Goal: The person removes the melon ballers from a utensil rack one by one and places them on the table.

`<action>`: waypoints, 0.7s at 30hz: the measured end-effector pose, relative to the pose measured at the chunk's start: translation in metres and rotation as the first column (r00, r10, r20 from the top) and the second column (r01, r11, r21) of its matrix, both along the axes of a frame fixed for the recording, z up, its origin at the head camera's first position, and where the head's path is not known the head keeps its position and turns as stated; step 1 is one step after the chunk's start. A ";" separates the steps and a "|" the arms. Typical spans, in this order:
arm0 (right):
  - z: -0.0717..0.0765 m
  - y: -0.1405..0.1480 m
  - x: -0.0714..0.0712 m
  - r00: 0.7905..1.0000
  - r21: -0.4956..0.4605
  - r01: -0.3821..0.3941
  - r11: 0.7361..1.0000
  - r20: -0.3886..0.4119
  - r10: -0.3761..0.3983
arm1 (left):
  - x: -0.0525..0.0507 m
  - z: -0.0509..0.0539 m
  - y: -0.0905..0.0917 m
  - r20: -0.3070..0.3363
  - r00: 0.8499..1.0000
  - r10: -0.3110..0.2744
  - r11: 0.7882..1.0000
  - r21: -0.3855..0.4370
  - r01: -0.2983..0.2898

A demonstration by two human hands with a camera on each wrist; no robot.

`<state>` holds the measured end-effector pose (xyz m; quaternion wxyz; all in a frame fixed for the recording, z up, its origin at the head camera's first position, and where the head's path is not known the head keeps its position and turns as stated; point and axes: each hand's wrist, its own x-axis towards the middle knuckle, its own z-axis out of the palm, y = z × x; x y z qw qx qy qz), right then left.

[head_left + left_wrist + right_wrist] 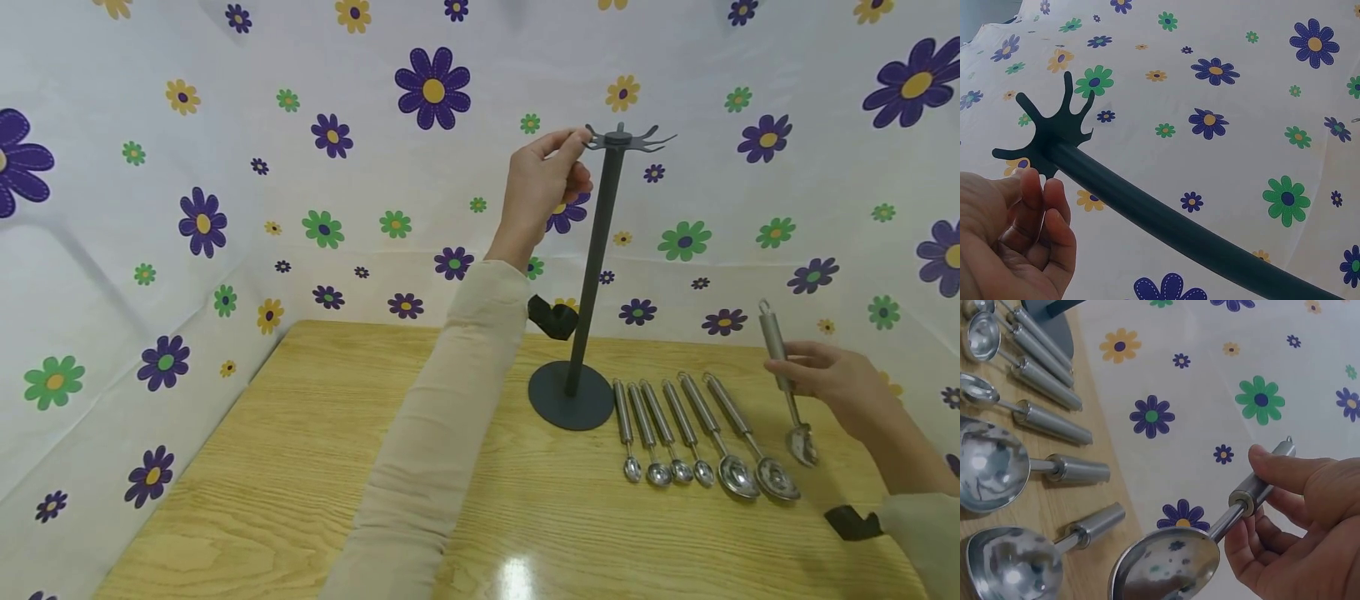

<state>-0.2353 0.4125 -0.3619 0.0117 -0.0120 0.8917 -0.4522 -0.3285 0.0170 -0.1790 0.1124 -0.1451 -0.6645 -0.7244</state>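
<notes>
A dark grey utensil stand (pixel 596 258) rises from a round base, with a ring of curved hooks (pixel 1063 115) at its top. My left hand (pixel 546 179) is raised beside that top and pinches one hook between thumb and fingertips; the fingers hide that hook's tip. At the right, my right hand (pixel 843 387) grips a steel scoop (pixel 1166 565) by its handle, above the table. The scoop's bowl hangs downward and a small loop shows at its upper end. Several steel scoops (pixel 701 408) of differing bowl sizes lie side by side right of the stand's base.
The wooden table (pixel 315 433) carries the stand and the row of scoops near its back edge. A white cloth with printed flowers (pixel 360 167) hangs behind and at the left. Dark bands (pixel 553 318) are strapped near both wrists.
</notes>
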 end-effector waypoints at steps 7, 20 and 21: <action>-0.008 0.010 0.000 0.996 0.039 0.012 0.999 0.092 -0.016 | 0.001 0.000 0.000 -0.002 1.000 -0.001 1.000 -0.001 0.001; -0.028 0.025 0.001 0.985 0.048 0.004 0.999 0.173 -0.012 | 0.001 0.000 0.000 0.001 1.000 -0.003 1.000 0.002 0.003; -0.029 0.025 0.001 0.985 0.054 0.000 0.999 0.173 -0.010 | 0.001 0.000 0.000 0.001 1.000 -0.002 1.000 0.001 0.002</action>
